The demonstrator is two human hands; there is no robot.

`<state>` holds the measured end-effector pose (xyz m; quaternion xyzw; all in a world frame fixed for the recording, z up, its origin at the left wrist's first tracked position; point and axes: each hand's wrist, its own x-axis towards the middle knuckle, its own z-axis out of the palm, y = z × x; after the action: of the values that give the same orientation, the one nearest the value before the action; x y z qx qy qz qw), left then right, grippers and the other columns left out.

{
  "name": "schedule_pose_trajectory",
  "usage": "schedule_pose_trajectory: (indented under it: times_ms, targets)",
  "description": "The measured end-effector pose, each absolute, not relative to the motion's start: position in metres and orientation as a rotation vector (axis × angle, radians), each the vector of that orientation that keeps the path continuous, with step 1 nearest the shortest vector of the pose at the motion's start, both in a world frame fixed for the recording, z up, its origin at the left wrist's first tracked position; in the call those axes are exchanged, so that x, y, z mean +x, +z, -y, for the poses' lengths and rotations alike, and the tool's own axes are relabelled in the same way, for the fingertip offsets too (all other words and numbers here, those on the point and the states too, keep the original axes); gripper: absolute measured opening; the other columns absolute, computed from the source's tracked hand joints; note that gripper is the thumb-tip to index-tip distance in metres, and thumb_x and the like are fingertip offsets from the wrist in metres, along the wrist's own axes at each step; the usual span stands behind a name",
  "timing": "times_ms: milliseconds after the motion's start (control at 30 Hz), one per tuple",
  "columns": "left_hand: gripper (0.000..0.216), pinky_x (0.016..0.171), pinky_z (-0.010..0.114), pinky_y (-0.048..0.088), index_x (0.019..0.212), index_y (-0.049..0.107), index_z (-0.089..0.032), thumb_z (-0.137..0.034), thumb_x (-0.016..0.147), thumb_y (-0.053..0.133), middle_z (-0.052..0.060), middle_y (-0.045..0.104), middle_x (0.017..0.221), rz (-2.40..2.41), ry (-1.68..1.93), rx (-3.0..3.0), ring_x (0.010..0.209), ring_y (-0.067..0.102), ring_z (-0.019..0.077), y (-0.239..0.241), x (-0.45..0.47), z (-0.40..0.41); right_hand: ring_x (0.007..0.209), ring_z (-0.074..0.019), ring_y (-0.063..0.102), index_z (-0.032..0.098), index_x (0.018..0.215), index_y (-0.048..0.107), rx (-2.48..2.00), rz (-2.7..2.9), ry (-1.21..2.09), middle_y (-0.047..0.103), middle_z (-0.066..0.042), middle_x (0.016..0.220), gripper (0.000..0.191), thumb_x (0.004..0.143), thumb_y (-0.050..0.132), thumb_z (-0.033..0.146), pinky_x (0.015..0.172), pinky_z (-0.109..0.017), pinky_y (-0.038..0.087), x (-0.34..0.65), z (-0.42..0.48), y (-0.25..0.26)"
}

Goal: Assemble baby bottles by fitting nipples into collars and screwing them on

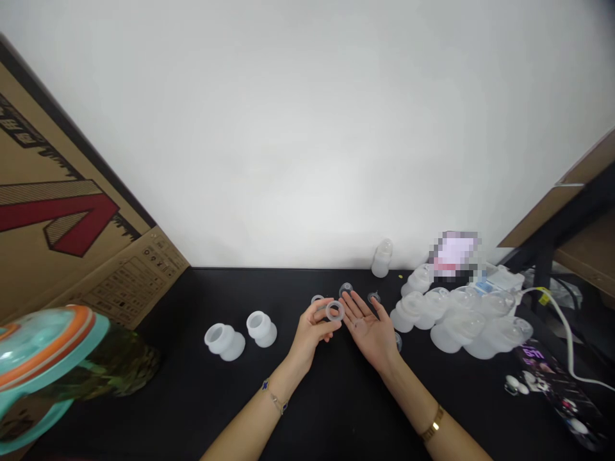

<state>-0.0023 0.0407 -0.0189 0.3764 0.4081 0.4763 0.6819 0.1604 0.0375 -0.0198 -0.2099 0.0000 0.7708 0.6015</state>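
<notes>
My left hand [314, 326] pinches a translucent white bottle collar ring [335, 311] between thumb and fingers. Beside it, my right hand [369, 330] lies palm up with its fingers stretched out. Something small and clear [359, 326] seems to rest on that palm; I cannot make out its kind. Behind the hands are another ring [317, 299] and two small clear pieces, one [346, 289] by the right fingertips and one [373, 297] near the thumb. A further clear piece [398, 342] is partly hidden by the right hand. Two open white bottles [225, 342] [262, 329] stand to the left.
Several capped white baby bottles [456, 330] cluster on the right of the black table [192, 410]. Another capped bottle [382, 258] stands by the wall. A phone [557, 387] and white cable [569, 333] lie far right. A large teal-lidded jug [57, 358] and cardboard box [72, 192] occupy the left.
</notes>
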Motion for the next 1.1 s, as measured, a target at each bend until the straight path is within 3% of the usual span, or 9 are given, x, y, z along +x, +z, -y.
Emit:
schedule_pose_trajectory:
  times_ms: [533, 867, 1000, 1100]
  targets:
    - [0.058, 0.043, 0.017, 0.038, 0.113, 0.065, -0.02, -0.029, 0.061, 0.088, 0.003, 0.069, 0.096, -0.91, 1.065, 0.852, 0.047, 0.051, 0.0029, -0.0177, -0.0021, -0.0407, 0.13, -0.0265, 0.052, 0.011, 0.12, 0.064, -0.498, 0.022, 1.775, 0.064, -0.017, 0.131, 0.039, 0.092, 0.048, 0.033, 0.103, -0.041, 0.049, 0.1591, -0.0368, -0.0173]
    - [0.061, 0.043, 0.017, 0.037, 0.116, 0.065, -0.018, -0.038, 0.062, 0.087, 0.004, 0.069, 0.089, -0.904, 1.057, 0.801, 0.048, 0.052, 0.0041, -0.016, -0.0022, -0.04, 0.129, -0.0235, 0.054, 0.015, 0.102, 0.068, -0.526, 0.161, 1.752, 0.067, -0.011, 0.127, 0.048, 0.063, 0.045, 0.001, 0.108, -0.044, 0.044, 0.1588, -0.0322, -0.021]
    - [0.059, 0.044, 0.016, 0.037, 0.116, 0.065, -0.018, -0.037, 0.064, 0.086, 0.004, 0.069, 0.089, -0.9, 1.057, 0.809, 0.048, 0.051, 0.0038, -0.0161, -0.0025, -0.0397, 0.125, -0.024, 0.058, 0.015, 0.094, 0.068, -0.541, 0.209, 1.737, 0.069, -0.01, 0.123, 0.048, 0.057, 0.045, -0.005, 0.107, -0.044, 0.045, 0.1576, -0.0315, -0.0207]
    - [0.057, 0.044, 0.016, 0.038, 0.117, 0.065, -0.018, -0.036, 0.067, 0.085, 0.004, 0.069, 0.088, -0.891, 1.055, 0.817, 0.049, 0.051, 0.0038, -0.0156, -0.0028, -0.0395, 0.124, -0.0241, 0.058, 0.016, 0.092, 0.068, -0.533, 0.218, 1.732, 0.069, -0.009, 0.123, 0.043, 0.062, 0.048, -0.008, 0.106, -0.044, 0.046, 0.1569, -0.0322, -0.021]
